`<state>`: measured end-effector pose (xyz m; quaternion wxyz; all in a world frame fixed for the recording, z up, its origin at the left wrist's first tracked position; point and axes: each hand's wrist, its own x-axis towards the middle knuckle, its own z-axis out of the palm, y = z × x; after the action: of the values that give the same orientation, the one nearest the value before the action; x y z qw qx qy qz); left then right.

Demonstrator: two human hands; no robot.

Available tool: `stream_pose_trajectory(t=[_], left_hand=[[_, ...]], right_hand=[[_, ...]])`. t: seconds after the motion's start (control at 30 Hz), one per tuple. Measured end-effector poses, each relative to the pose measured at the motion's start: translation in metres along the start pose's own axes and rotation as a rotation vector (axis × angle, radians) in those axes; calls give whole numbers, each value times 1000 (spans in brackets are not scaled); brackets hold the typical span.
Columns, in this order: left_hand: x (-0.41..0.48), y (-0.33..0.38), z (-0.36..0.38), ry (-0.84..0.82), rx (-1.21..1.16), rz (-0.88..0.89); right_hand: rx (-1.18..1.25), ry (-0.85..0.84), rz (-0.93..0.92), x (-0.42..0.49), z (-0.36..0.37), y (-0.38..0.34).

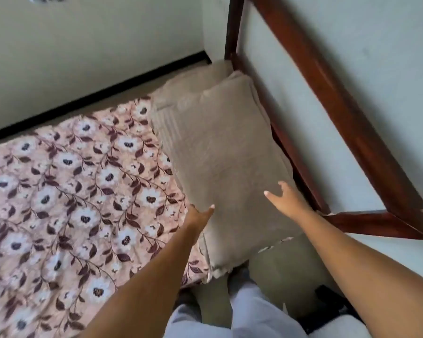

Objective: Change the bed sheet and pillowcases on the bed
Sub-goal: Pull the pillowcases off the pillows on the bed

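A beige pillow (pixel 220 152) lies at the head of the bed, against the wooden headboard, its near end hanging over the mattress edge. A second beige pillow (pixel 195 79) shows behind it near the corner. A pink sheet with white flowers and dark leaves (pixel 66 191) covers the mattress. My left hand (pixel 200 215) touches the pillow's left edge, fingers partly hidden under it. My right hand (pixel 285 198) hovers over the pillow's near right part with fingers spread, holding nothing.
The dark wooden headboard frame (pixel 327 93) runs along the right. Pale walls (pixel 83 45) close the far side and the corner, with a dark skirting strip. My legs in light trousers (pixel 249 311) stand on the floor beside the bed.
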<state>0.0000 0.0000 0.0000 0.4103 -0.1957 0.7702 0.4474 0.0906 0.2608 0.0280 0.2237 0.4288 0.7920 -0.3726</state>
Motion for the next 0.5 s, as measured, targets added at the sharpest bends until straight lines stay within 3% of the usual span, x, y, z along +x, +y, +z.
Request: stream_pose_trajectory(t=[0.1,0.5], left_hand=[[24,-2,13,45,-23,-18],[61,-18,23,45,-247,-222]], right_hand=[[-33,37,29,41,-9,12],[329,-91,133,122,1,35]])
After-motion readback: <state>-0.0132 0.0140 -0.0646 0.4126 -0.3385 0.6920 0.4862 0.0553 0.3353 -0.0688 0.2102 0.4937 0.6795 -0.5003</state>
